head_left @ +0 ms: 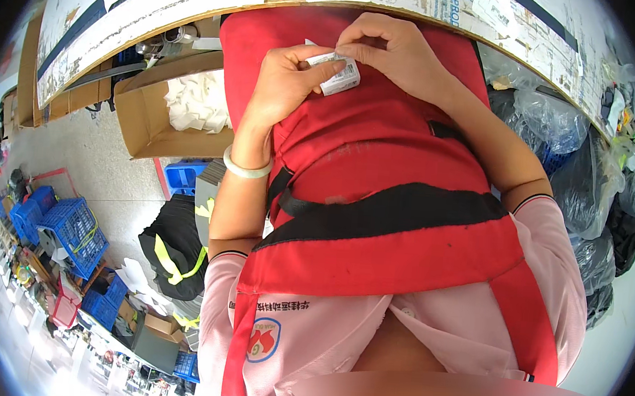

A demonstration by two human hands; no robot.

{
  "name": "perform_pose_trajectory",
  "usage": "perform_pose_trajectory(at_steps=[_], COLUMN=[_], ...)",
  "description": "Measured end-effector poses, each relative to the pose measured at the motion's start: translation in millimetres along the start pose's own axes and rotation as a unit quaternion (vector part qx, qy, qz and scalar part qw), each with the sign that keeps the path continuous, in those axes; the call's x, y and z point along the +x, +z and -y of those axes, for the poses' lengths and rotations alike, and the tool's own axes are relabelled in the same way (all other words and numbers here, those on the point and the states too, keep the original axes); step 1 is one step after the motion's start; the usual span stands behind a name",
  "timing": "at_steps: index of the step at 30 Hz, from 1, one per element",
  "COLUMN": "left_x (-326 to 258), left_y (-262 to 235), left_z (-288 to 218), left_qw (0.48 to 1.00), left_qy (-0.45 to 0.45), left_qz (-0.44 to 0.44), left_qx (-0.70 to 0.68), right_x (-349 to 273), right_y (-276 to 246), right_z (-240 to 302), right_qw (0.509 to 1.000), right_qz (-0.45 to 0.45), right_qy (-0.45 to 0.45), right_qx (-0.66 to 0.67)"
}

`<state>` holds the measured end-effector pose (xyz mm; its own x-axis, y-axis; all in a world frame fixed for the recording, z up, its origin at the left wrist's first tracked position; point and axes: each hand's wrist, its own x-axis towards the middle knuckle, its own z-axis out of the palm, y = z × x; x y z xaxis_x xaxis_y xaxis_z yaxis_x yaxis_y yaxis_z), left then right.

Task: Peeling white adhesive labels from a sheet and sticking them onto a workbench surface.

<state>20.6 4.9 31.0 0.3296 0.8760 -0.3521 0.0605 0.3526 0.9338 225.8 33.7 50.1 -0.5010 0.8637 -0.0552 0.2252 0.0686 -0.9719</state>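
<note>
My left hand [287,80] is closed on a small stack of white printed labels [342,80], its thumb lying across the top face. Thumb and fingertips of my right hand [395,50] are pinched together at the far edge of the stack. Whatever is between those right fingertips is too small to make out. Both hands are over the red apron [380,140] on my lap, just short of the table edge. A pale bangle [247,169] circles my left wrist.
The worn white tabletop [198,6] runs across the far side, with papers on it. Below it at left, a cardboard box [142,123] holds white pieces [195,101]. Clear plastic bags [551,122] hang at right. Blue crates [76,233] and a black bag [174,243] are farther left.
</note>
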Motion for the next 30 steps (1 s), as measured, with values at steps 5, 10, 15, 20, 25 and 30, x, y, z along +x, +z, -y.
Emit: perform_pose_trajectory(at_steps=[5,10,15,20,25,30], left_x=[8,10,13,12,12,13], left_y=[-9,-6,-7,-8,-6,-7], left_z=[21,20,25,24,21,23], left_qw=[0.997,0.996,0.992,0.99,0.989,0.99], left_qy=[0.011,0.003,-0.005,-0.01,-0.02,-0.018], left_qz=[0.06,-0.002,-0.022,-0.024,-0.027,-0.031], left_qx=[-0.041,-0.091,-0.124,-0.136,-0.144,-0.14], right_x=[8,35,59,68,73,75], right_y=[-6,-32,-47,-47,-43,-42], right_z=[-2,-3,5,6,2,-3], right_qw=[0.987,0.987,0.99,0.989,0.99,0.989], right_qz=[-0.025,-0.105,-0.065,-0.055,-0.062,-0.067], right_qy=[-0.06,0.097,0.127,0.137,0.129,0.131], right_qx=[-0.145,-0.074,-0.005,-0.005,-0.009,-0.002])
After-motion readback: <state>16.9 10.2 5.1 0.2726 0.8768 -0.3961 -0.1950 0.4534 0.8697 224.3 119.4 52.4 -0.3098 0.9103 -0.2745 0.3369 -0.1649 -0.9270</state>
